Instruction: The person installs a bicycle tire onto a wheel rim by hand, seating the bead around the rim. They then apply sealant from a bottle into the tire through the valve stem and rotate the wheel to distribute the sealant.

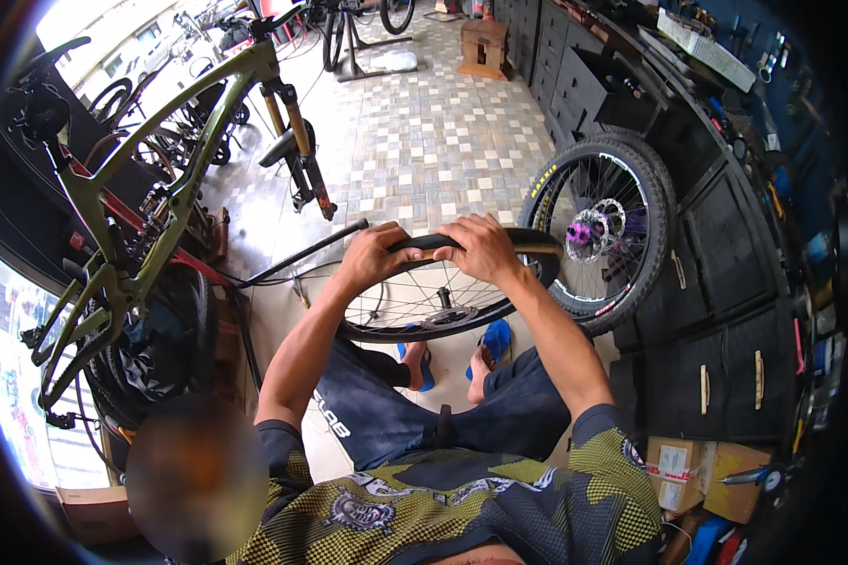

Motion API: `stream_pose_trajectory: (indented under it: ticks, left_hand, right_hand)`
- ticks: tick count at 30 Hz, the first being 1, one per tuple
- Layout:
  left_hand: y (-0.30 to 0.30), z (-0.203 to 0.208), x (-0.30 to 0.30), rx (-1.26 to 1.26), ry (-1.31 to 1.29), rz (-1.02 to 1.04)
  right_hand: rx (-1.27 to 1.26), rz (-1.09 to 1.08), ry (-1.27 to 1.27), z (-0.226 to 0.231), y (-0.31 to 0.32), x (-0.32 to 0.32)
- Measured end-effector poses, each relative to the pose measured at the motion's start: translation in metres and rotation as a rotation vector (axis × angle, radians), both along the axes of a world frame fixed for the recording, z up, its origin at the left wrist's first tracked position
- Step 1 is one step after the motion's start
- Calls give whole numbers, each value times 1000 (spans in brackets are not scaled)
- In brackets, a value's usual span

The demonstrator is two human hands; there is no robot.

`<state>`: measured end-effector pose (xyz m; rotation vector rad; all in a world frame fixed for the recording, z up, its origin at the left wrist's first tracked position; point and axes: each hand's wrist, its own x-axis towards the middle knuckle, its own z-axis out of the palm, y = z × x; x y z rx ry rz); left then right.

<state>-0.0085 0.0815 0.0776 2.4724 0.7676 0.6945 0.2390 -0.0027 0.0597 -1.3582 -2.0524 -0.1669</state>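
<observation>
A spoked bicycle wheel with a black tyre (422, 242) is tilted in front of my legs, above my feet. Its hub (443, 299) and a disc rotor show among the spokes. My left hand (377, 254) is closed over the tyre's far edge, thumb pointing inward. Close beside it, my right hand (479, 247) grips the same edge, its thumb pressed near the left one. Between the thumbs a narrow tan strip shows along the tyre's side. My palms hide part of the tyre, and I cannot tell how its bead sits on the rim.
To the right a second wheel (622, 226) with a knobbly tyre leans on black cabinets (725, 245). A green bike frame (179, 179) with a fork stands at left. Cardboard boxes (674, 461) sit at lower right. A wooden stool (483, 49) stands far off on the tiled floor.
</observation>
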Motion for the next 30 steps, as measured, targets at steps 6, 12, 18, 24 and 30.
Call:
stream_pose_trajectory:
  ticks: [6, 12, 18, 24, 30]
  left_hand:
    - [14, -32, 17, 87, 65, -16]
    - [8, -59, 40, 320, -106, 11]
    - [-5, -64, 53, 260, -183, 195]
    - [-3, -61, 69, 89, -69, 302]
    - [-5, -65, 68, 9, -28, 206]
  right_hand:
    - [88, -142, 58, -39, 0, -3]
    - [226, -215, 14, -51, -1, 0]
    - [203, -221, 204, -47, -2, -5]
    - [-50, -310, 320, -40, 9, 3]
    - [-675, -239, 477, -15, 9, 37]
